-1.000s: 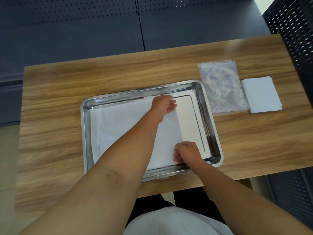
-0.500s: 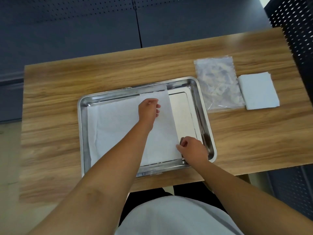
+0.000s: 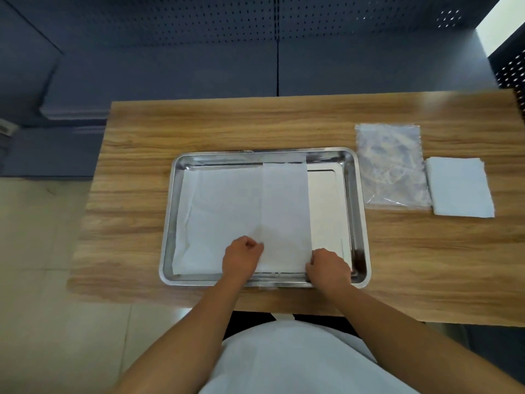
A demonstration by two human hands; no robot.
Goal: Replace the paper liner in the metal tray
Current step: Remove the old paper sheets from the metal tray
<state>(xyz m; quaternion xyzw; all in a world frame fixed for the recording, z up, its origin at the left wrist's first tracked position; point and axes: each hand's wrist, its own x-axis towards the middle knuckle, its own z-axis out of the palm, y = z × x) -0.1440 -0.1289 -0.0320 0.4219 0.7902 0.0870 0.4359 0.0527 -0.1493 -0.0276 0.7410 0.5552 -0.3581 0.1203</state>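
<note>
On worktop point(image 3: 284, 123), tray point(image 3: 360, 223) holds paper liner point(image 3: 227, 209); my left hand point(image 3: 241, 258) and right hand point(image 3: 328, 268), grips curled closed, pinch its near edge.

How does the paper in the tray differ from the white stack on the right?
The paper lies spread in the tray, creased, with both hands on its near edge; the stack sits folded and untouched on the table. The paper covers most of the tray floor; the stack is far smaller. Both are white.
</note>
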